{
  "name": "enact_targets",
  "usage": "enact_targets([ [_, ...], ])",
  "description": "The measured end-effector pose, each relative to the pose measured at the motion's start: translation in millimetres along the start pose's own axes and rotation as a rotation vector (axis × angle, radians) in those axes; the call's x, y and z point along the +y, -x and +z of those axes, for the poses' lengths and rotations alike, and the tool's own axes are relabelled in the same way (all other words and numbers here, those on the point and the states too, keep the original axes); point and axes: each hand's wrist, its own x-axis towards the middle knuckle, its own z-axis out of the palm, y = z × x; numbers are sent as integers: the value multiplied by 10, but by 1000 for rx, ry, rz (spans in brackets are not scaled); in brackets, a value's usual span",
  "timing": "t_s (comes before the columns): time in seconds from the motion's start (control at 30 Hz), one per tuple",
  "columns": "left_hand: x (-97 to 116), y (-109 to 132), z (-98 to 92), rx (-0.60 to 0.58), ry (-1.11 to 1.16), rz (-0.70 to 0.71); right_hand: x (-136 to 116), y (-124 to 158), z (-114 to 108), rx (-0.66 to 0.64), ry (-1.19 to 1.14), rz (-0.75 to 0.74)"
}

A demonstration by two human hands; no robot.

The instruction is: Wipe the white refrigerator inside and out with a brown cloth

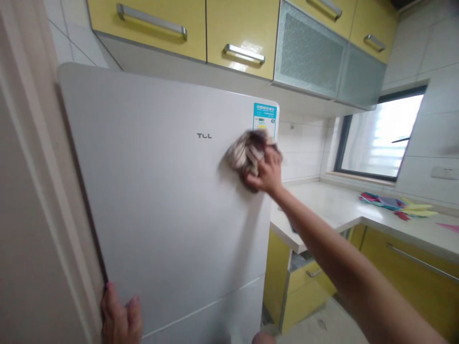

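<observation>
A white fridge (161, 200) fills the middle of the view, its upper door bearing a small logo and a blue label (265, 119) at the top right. My right hand (267, 174) presses a crumpled brown-and-white cloth (247, 150) against the door just below that label; the cloth is smeared by motion. My left hand (120, 317) rests on the door's left edge low down, fingers curled around the edge.
Yellow wall cabinets (201, 24) with metal handles hang above the fridge. To the right a white countertop (337, 210) runs under a window (380, 138), with colourful cloths (394, 205) lying on it. Yellow base cabinets (405, 267) stand below. A wall (32, 215) closes the left side.
</observation>
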Motion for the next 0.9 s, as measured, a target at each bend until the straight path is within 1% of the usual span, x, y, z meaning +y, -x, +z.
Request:
enact_targets([
  [0.03,30,1,-8,-3,-7,-28,167,-495,67,39,50,155],
  [0.07,62,0,-15,-11,-8,-53,241,-913,129,53,83,257],
  [0.1,93,-3,-23,-16,-1,-76,203,-1227,179,58,94,309],
  [0.13,117,-7,-29,-17,18,-100,47,-1410,212,61,95,325],
  [0.17,134,-11,-35,-12,42,-126,-220,-1448,225,59,86,307],
  [0.2,141,-13,-42,-7,69,-156,-578,-1332,218,53,71,261],
  [0.23,138,-14,-49,-6,98,-189,-996,-1068,195,44,32,181],
  [0.27,127,-14,-59,-11,126,-223,-1437,-675,163,29,-35,71],
  [0.33,92,-14,-88,-39,177,-288,-2240,355,90,-9,-198,-203],
  [0.37,73,-15,-106,-58,198,-317,-2545,901,57,-42,-251,-335],
  [0.4,57,-17,-126,-75,217,-341,-2763,1403,32,-82,-285,-477],
  [0.43,46,-21,-146,-91,236,-359,-2889,1816,13,-147,-312,-626],
  [0.47,41,-24,-165,-112,252,-370,-2926,2108,4,-170,-366,-756],
  [0.5,43,-28,-182,-134,267,-376,-2879,2256,3,-202,-419,-886],
  [0.53,52,-32,-197,-154,280,-380,-2759,2250,11,-244,-458,-986],
  [0.57,66,-35,-208,-165,290,-383,-2577,2094,28,-283,-486,-1045],
  [0.6,85,-38,-215,-168,302,-389,-2346,1801,53,-323,-491,-1066],
  [0.63,109,-41,-219,-171,317,-394,-2080,1392,84,-354,-474,-1014],
  [0.67,135,-43,-220,-169,338,-399,-1798,895,119,-357,-437,-880],
  [0.7,161,-45,-218,-162,362,-404,-1520,343,155,-331,-373,-701],
  [0.73,184,-46,-212,-155,384,-408,-1269,-229,190,-305,-285,-491],
  [0.77,202,-45,-205,-143,406,-415,-1069,-785,220,-254,-200,-269],
  [0.8,210,-43,-195,-133,425,-423,-941,-1291,244,-194,-131,-71],
  [0.83,207,-40,-183,-125,442,-435,-901,-1714,260,-138,-96,72],
  [0.87,191,-36,-170,-120,458,-452,-960,-2027,269,-94,-83,166],
  [0.9,164,-32,-156,-115,477,-473,-1115,-2210,271,-73,-74,220],
])
